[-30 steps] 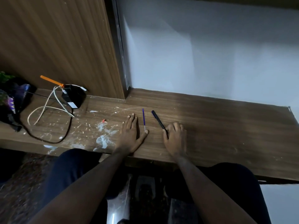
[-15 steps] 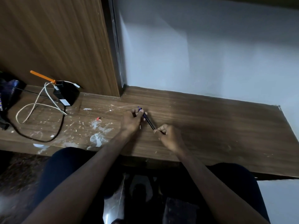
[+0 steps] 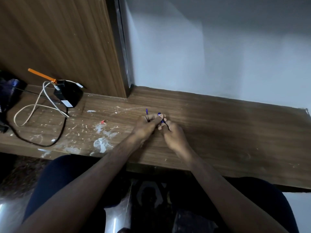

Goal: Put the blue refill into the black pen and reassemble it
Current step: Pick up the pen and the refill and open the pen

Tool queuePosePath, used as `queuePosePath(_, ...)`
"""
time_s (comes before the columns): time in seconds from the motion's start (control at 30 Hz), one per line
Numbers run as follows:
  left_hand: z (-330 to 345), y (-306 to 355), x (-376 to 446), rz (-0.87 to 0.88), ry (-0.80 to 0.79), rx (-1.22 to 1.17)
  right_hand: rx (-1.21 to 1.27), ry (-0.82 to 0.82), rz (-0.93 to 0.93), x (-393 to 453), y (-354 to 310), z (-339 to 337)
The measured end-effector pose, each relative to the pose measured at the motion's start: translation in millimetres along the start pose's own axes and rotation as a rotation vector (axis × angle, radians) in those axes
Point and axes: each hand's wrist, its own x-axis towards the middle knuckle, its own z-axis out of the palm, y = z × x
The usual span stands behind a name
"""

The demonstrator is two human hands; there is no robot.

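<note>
Both my hands meet over the middle of the wooden shelf [image 3: 218, 125]. My left hand [image 3: 146, 125] and my right hand [image 3: 175, 137] pinch the black pen [image 3: 162, 121] between them; only a short dark stretch with a bluish end near my left thumb shows. The thin blue refill [image 3: 146, 111] sticks up from behind my left fingers. I cannot tell whether it lies on the shelf or is held.
A black adapter [image 3: 69, 96] with white and black cables [image 3: 38, 108] and an orange strip [image 3: 42, 75] sits at the left. White paint splatter [image 3: 101, 143] marks the shelf. A wooden panel [image 3: 67, 47] and a white wall [image 3: 218, 56] stand behind.
A second ago both hands lay flat on the shelf beside the refill and pen. They have since picked up the pen and drawn closer together around it.
</note>
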Motion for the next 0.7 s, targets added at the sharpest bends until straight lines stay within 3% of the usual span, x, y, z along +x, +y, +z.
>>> queuePosePath(0.17,2.8,-1.1,2.3,-0.047,0.037,-0.03,-0.152,0.048,-0.026,-3.2,-3.0,5.5)
queuePosePath(0.43,-0.2,3.4,2.8,-0.054,0.086,-0.012,-0.191,0.064,0.0,-8.1,2.2,0.5)
queuePosePath(0.5,-5.5,3.8,6.6,-0.013,0.164,0.139,-0.221,0.01,0.074,-9.2,7.1,-4.0)
queuePosePath(0.6,-11.2,2.0,11.7,0.162,0.269,0.579,-0.222,-0.065,0.201,-11.8,15.7,-15.8)
queuePosePath(0.7,-3.9,-1.3,14.1,0.207,0.26,0.705,-0.117,-0.034,0.254,-13.4,19.2,-24.2)
